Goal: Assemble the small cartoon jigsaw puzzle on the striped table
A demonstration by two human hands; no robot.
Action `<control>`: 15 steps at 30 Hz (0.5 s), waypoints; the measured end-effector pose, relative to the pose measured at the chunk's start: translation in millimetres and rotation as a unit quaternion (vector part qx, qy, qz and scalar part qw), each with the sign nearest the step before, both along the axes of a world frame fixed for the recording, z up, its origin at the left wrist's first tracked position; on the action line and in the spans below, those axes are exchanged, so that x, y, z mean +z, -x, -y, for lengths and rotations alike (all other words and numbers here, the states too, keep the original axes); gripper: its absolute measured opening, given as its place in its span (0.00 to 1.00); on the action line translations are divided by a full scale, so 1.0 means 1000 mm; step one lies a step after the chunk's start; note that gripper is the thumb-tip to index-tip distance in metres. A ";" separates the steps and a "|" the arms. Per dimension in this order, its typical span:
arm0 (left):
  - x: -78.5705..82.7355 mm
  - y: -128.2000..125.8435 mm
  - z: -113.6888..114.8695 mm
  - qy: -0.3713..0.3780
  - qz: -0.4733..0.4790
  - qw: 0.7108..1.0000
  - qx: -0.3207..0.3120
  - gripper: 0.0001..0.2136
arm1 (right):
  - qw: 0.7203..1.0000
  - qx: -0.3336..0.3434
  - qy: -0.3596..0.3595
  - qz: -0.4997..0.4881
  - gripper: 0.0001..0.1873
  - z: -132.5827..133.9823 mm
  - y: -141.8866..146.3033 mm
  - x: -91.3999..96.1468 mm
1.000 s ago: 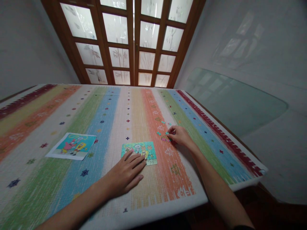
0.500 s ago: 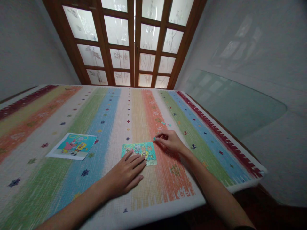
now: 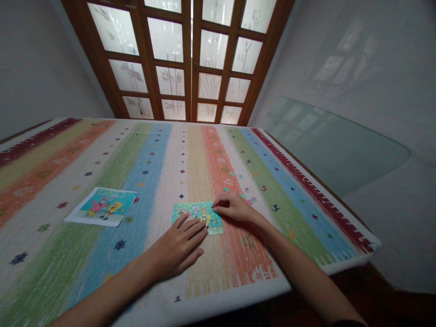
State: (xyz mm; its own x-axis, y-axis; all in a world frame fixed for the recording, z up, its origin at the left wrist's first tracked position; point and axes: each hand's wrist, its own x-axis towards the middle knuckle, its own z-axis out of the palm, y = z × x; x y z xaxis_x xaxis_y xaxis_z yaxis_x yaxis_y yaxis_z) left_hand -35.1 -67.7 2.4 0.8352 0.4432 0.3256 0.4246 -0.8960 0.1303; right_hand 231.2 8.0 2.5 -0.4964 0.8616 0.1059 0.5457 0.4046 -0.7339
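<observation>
A partly filled cartoon jigsaw puzzle [image 3: 215,230] lies on the striped tablecloth in front of me. My left hand [image 3: 185,243] rests flat with fingers stretched out, its fingertips over the puzzle's lower left part. At the puzzle's upper right edge, my right hand [image 3: 231,206] is closed in a pinch, thumb and forefinger on a small jigsaw piece that is mostly hidden by the fingers. Several loose jigsaw pieces [image 3: 251,200] in teal and pink lie just beyond and to the right of this hand.
A printed cartoon picture [image 3: 105,206] lies on the left of the table. The striped tablecloth [image 3: 200,268] covers the table, whose near edge runs below my forearms. Wooden glazed doors [image 3: 189,63] stand behind, and a glass panel [image 3: 334,141] is by the right wall.
My right hand has moved slightly left and down, bringing its pinched fingers onto the puzzle's upper right part. More loose pieces show behind it. My left hand stays in place.
</observation>
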 end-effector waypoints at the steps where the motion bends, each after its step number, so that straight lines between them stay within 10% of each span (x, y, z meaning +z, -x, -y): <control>1: 0.000 0.000 0.000 0.000 0.000 1.000 0.000 0.17 | 1.000 0.000 -0.009 0.005 0.03 0.001 0.001 0.001; 15: 0.000 0.001 0.000 0.000 0.004 1.000 0.001 0.17 | 0.996 -0.024 -0.054 0.068 0.03 0.007 0.007 0.007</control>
State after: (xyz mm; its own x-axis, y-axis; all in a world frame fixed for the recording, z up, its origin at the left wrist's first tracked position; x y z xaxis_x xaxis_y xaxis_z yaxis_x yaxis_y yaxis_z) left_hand -35.6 -67.7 2.5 0.8317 0.4448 0.3323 0.4249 -0.8951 0.1348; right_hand 224.7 0.9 9.9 -0.4708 0.8721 0.1334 0.6575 0.4476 -0.6061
